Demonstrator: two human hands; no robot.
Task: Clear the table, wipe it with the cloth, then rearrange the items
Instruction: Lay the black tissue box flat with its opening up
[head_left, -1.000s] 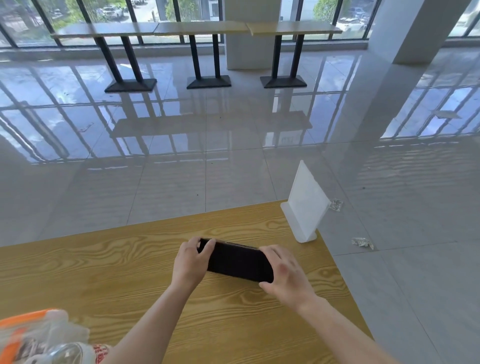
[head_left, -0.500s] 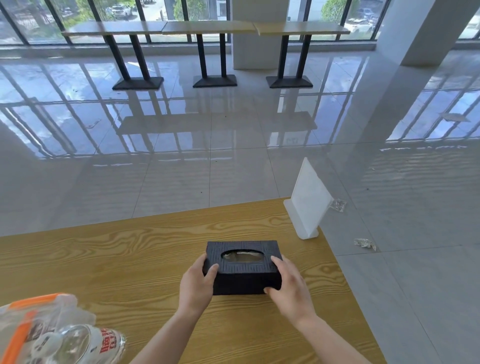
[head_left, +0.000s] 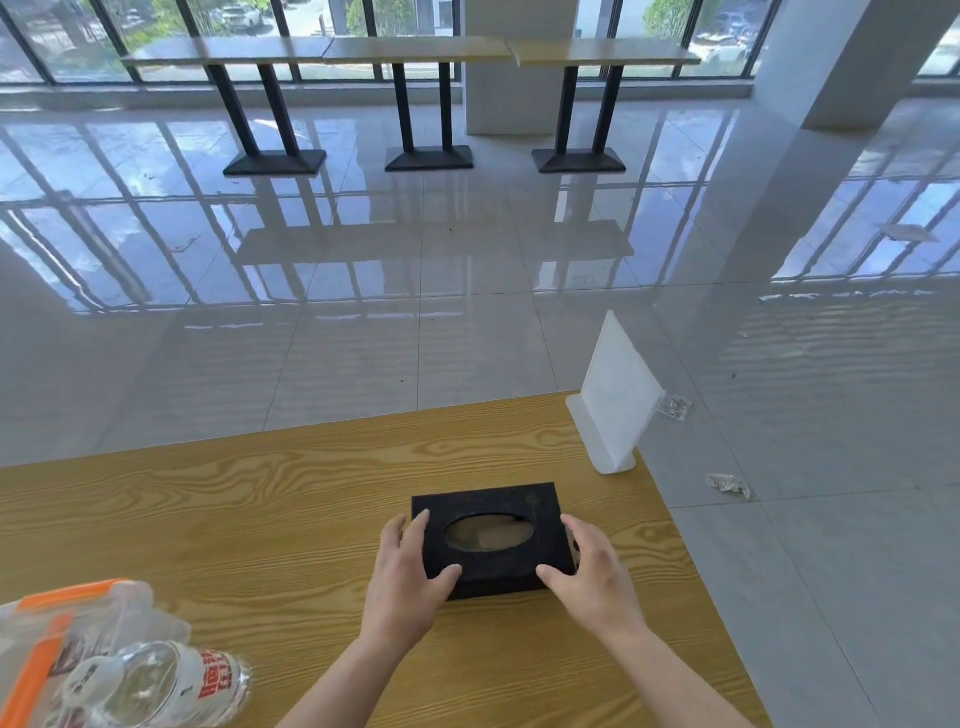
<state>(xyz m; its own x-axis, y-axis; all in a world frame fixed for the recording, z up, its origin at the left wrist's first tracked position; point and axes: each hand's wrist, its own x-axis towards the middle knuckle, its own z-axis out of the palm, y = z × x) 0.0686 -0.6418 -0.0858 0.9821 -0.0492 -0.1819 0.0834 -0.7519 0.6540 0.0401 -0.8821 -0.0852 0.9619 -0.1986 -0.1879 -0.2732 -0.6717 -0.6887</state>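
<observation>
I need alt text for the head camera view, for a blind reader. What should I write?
A left hand and a right hand hold a black tissue box by its ends on a wooden table. A white sign stand is upright at the far right corner; a clear bag with an orange strip lies at the near left.

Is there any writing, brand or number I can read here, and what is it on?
On the clear bottle: red print on its label, too blurred to read.
On the white sign stand: nothing; the side in view is blank.
On the black tissue box: no lettering visible.
</observation>
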